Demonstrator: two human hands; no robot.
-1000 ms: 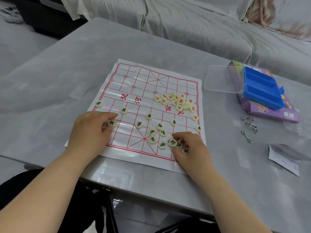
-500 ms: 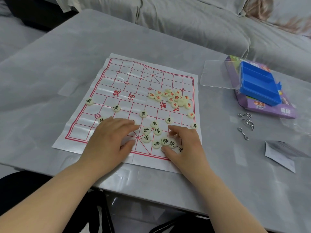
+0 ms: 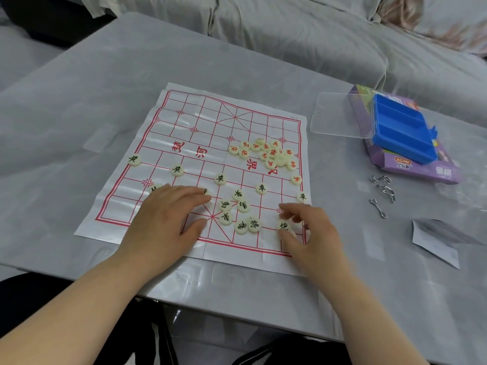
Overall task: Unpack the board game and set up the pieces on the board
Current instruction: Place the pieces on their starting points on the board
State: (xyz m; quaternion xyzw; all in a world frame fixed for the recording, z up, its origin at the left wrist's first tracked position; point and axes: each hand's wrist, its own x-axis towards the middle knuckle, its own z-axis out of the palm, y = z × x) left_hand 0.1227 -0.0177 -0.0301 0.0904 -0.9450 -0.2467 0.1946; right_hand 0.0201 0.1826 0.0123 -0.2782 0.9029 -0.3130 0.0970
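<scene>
A white paper board (image 3: pixel 184 122) with a red grid lies flat on the grey table (image 3: pixel 79 101). Cream round pieces with black characters sit spread over its near half, with a small cluster (image 3: pixel 237 212) near the middle. A heap of red-lettered pieces (image 3: pixel 268 154) lies at the right of the river line. My left hand (image 3: pixel 168 219) rests flat on the near left part, fingers straight, a fingertip touching one piece (image 3: pixel 205 191). My right hand (image 3: pixel 308 233) hovers at the near right corner, its fingers and thumb pinching a black-lettered piece (image 3: pixel 284 226).
A blue tray (image 3: pixel 400 130) sits on a purple game box (image 3: pixel 421 169) at the right, with a clear lid (image 3: pixel 340 114) beside it. Metal wire puzzles (image 3: pixel 382 191) and a folded paper (image 3: pixel 437 241) lie nearer. A covered sofa (image 3: pixel 290 27) runs behind the table.
My right hand has moved right from the cluster to the board's near right corner, taking a black piece with it. My left hand slid from the left edge toward the middle.
</scene>
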